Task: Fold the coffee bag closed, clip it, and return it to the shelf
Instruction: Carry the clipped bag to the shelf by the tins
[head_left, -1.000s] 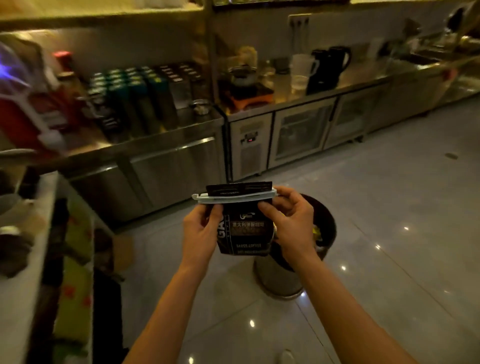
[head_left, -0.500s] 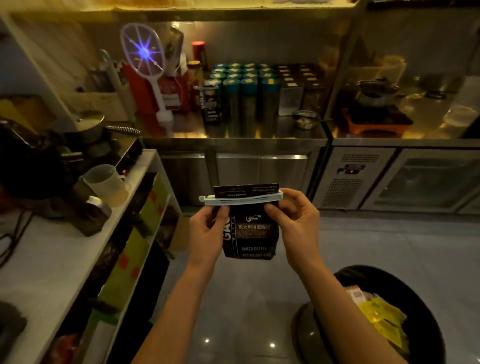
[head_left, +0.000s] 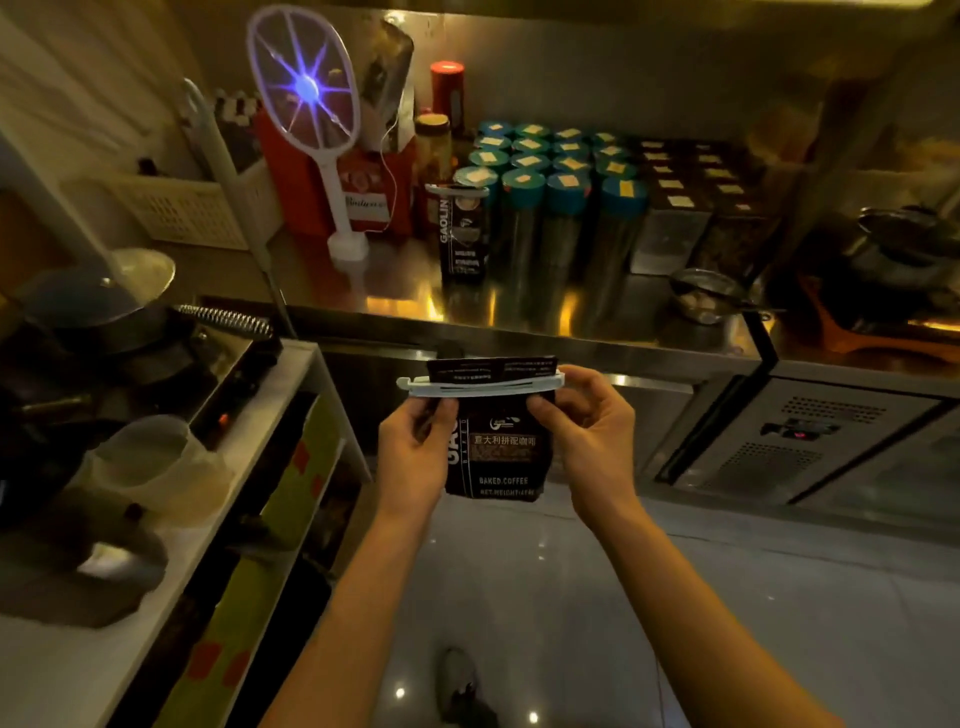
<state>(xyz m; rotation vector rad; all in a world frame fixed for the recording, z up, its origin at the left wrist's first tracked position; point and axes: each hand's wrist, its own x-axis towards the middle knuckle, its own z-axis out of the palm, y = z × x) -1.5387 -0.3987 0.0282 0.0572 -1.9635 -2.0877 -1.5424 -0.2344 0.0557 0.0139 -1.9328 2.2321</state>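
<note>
Fingers of the left hand (head_left: 413, 457) and right hand (head_left: 589, 434) were pinched on the bag (head_left: 498, 457), best kept level so the clip (head_left: 480, 387) was not knocked off.

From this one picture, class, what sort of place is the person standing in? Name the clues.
Probably a café or drinks-shop work area: a steel counter, rows of teal-lidded canisters, an under-counter fridge unit, and a clipped coffee bag.

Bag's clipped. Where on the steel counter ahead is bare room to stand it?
Bare steel lies between the swatter's base and the other clipped bag, and along the front edge before the teal-lidded jars. Behind, the jars and dark tins are packed tight.
</note>
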